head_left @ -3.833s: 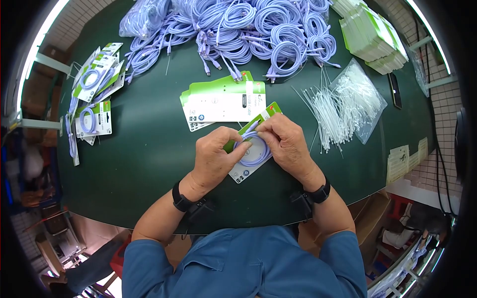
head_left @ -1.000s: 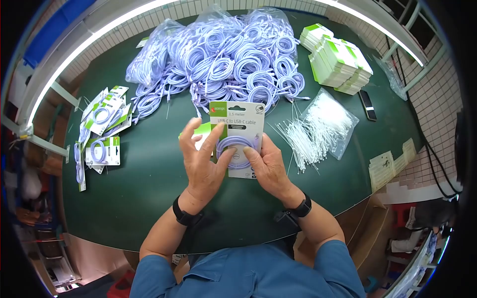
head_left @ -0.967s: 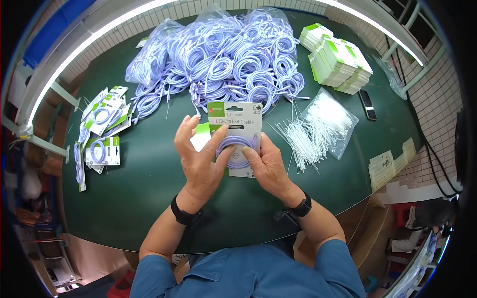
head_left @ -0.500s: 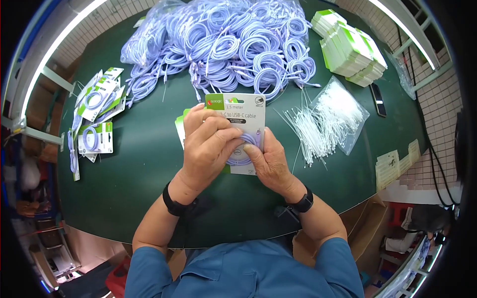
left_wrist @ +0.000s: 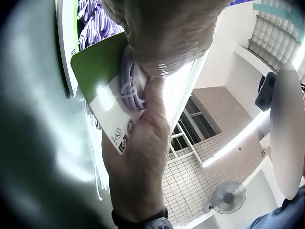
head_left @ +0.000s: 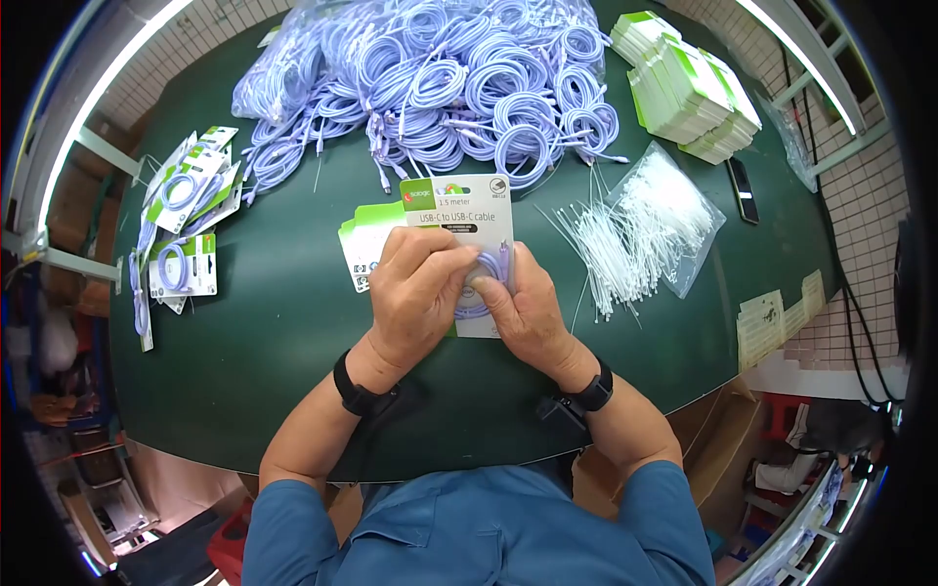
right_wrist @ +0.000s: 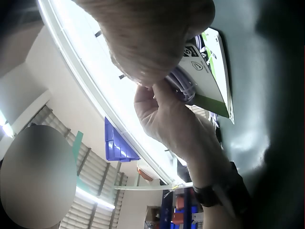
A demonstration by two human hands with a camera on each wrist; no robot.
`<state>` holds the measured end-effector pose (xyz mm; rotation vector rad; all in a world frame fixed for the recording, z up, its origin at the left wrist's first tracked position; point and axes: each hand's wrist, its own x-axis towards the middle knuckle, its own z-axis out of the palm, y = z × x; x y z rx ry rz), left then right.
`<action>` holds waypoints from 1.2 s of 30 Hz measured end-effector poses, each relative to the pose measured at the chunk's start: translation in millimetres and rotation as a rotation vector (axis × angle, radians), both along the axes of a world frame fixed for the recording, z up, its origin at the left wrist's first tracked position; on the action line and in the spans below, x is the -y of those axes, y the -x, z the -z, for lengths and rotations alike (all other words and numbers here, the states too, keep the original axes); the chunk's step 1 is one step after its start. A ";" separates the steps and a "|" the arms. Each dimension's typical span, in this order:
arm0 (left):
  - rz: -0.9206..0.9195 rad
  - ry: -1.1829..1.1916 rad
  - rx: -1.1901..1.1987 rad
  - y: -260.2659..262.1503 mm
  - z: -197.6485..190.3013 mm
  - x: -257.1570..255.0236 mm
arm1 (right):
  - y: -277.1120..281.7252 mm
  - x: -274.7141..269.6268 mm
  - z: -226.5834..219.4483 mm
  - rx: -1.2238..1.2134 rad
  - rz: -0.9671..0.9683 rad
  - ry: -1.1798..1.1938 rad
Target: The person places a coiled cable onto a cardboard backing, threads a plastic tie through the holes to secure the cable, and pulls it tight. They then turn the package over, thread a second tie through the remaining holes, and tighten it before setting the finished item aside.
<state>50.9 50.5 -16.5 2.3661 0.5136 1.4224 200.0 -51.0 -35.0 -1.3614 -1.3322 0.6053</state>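
Observation:
A printed white-and-green cable card (head_left: 454,210) stands upright in front of me, facing my head camera. Fastened to its front is a coiled lilac USB-C cable (head_left: 492,262), partly covered by my hands. My right hand (head_left: 532,311) holds the card's right side, its thumb on the coil at the front. My left hand (head_left: 415,293) has curled fingers, with thumb and forefinger pinching at the left part of the coil. In the left wrist view, the back of the card (left_wrist: 107,95) is turned toward the table, and cable loops (left_wrist: 129,86) show beside the right thumb.
Loose cards (head_left: 363,239) lie behind my left hand. A large heap of coiled cables (head_left: 430,88) fills the table's back. White zip ties (head_left: 625,244) spill from a bag at right, near card stacks (head_left: 684,93) and a phone (head_left: 743,190). Finished-looking carded cables (head_left: 186,205) lie at left.
The card was slanted low over the table and now stands upright facing me. My left hand's spread fingers have curled in onto the coil. The right hand keeps hold of the card.

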 end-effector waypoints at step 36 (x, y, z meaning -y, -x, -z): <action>0.059 0.034 -0.100 0.7 -13.7 -12.0 | -3.5 -7.4 -6.2 -0.366 -0.001 0.070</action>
